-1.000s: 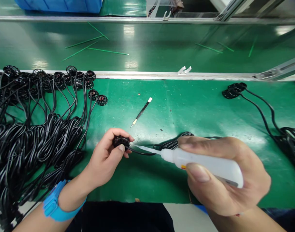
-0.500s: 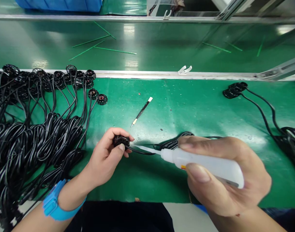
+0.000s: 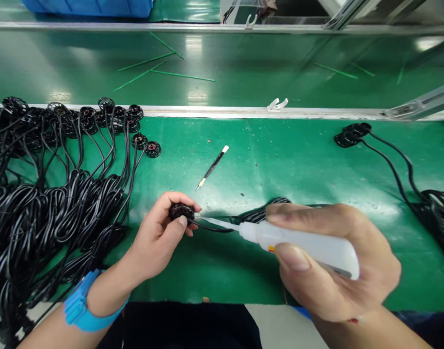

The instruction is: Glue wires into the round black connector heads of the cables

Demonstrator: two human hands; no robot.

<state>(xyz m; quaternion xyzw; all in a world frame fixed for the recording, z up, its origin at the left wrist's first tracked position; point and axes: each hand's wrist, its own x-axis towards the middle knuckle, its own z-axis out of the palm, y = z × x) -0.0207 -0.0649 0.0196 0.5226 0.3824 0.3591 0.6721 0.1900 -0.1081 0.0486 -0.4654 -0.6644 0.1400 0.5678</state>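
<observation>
My left hand (image 3: pixel 160 240) pinches a small round black part (image 3: pixel 181 211) with a black cable (image 3: pixel 260 213) trailing off to the right over the green mat. My right hand (image 3: pixel 334 261) grips a white squeeze bottle (image 3: pixel 305 245) lying nearly level, its thin nozzle tip touching the right side of the round part. A blue strap (image 3: pixel 80 303) sits on my left wrist.
A large heap of black cables with round ends (image 3: pixel 55 184) fills the left of the green mat (image 3: pixel 280 160). A thin black-and-white stick (image 3: pixel 212 168) lies mid-mat. Another cabled part (image 3: pixel 353 134) lies far right. A metal rail (image 3: pixel 225 113) edges the shiny green belt behind.
My right hand and the bottle have shifted slightly left, bringing the nozzle closer against the round part. The belt's green marks behind have drifted right. My left hand stays put.
</observation>
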